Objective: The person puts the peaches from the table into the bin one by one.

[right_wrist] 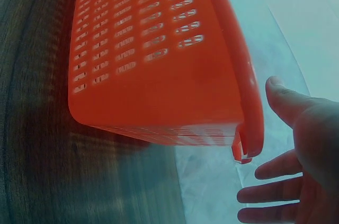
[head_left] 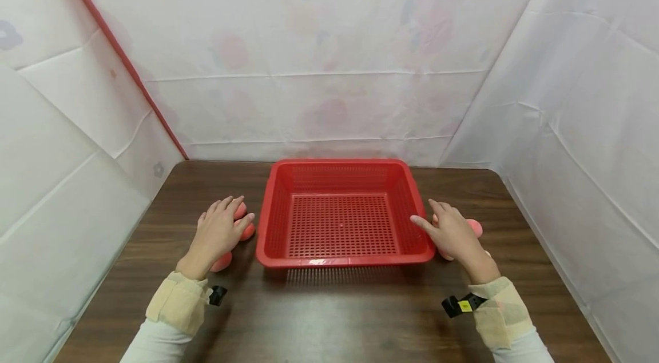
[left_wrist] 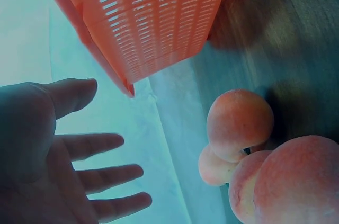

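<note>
A red plastic basket (head_left: 340,263) with slotted walls stands on the table between the two hands, and no contents show inside it. To its left, my left hand (head_left: 218,234) hovers with fingers spread over several peaches (left_wrist: 240,123), holding none of them. In the left wrist view the peaches lie clustered on the table, below the palm and apart from it. Beside the basket's right rim is my right hand (head_left: 455,234), its fingers extended and nothing gripped. Round pink fruits (head_left: 475,228) sit partly hidden beneath that hand; the right wrist view does not show them.
The dark wood-grain table (head_left: 319,317) carries the basket and fruit. White patterned sheets (head_left: 329,54) hang behind it and along both sides. Each wrist wears a beige wrap (head_left: 177,303) with a small black camera mount (head_left: 218,295).
</note>
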